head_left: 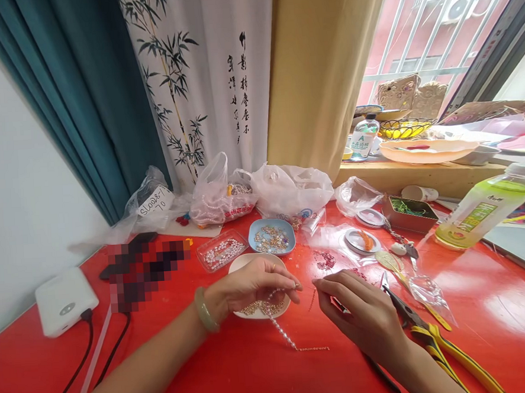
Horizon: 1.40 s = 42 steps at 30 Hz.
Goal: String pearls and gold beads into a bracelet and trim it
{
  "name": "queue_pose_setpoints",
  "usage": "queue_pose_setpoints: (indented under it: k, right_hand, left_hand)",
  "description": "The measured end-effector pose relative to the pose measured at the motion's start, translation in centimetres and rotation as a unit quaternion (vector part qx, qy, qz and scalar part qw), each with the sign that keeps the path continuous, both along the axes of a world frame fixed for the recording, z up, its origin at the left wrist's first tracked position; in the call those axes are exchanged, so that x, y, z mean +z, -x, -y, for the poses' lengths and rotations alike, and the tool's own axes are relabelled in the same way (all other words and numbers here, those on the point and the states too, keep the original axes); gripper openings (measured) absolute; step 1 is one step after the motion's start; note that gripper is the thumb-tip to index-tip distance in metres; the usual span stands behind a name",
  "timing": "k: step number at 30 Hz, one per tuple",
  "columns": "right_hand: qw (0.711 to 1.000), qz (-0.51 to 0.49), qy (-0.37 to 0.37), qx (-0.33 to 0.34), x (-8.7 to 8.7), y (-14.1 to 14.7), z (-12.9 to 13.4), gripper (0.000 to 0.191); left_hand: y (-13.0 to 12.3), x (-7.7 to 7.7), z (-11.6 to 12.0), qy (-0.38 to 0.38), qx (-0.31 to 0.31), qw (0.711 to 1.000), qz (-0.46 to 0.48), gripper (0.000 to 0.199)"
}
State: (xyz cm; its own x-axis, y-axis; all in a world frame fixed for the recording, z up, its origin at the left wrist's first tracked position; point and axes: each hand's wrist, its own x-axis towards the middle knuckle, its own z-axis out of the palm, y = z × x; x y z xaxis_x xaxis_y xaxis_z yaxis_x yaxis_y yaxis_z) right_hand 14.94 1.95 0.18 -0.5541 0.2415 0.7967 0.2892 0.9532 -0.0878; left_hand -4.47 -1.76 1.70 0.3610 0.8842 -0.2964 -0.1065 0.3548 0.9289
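Observation:
My left hand (265,282), a bangle on its wrist, pinches one end of a pearl bead strand (282,331). The strand hangs down to the table and ends in a thin chain (314,348). Opposite it, my right hand (360,306) has thumb and forefinger pressed together, with a short thin chain (312,301) hanging at the fingertips. A dark tool handle (382,376) sticks out below the right palm; whether the hand grips it is hidden. Under my left hand stands a white dish (239,266) with gold-coloured beads (251,308).
Behind stand a blue dish (252,244) of beads and a clear tray (203,264) of pearls. Yellow-black pliers (431,334) lie right of my right hand. A drink bottle (477,213) stands further right; plastic bags (289,189) line the back. A white device (66,300) with cables sits left.

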Motion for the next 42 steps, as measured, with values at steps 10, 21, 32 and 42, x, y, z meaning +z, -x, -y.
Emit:
queue_pose_setpoints:
  k: [10,21,32,42]
  right_hand:
    - [1.0,0.0,-0.01,-0.004,0.04,-0.06,0.03,0.018]
    - [0.997,0.04,-0.061,-0.005,-0.27,-0.32,-0.05,0.014]
    - [0.988,0.088,-0.122,-0.017,-0.6,-0.69,-0.2,0.019]
    - [0.987,0.092,-0.129,-0.013,-0.31,-0.78,-0.19,0.018]
  left_hand:
    - [0.0,-0.18,-0.05,-0.021,-0.013,1.0,0.003,0.02]
    - [-0.1,0.06,-0.01,-0.022,-0.013,1.0,-0.007,0.02]
    - [-0.08,-0.23,-0.06,-0.016,-0.011,1.0,0.005,0.019]
    - [-0.04,-0.33,-0.1,-0.008,-0.01,1.0,0.007,0.017]
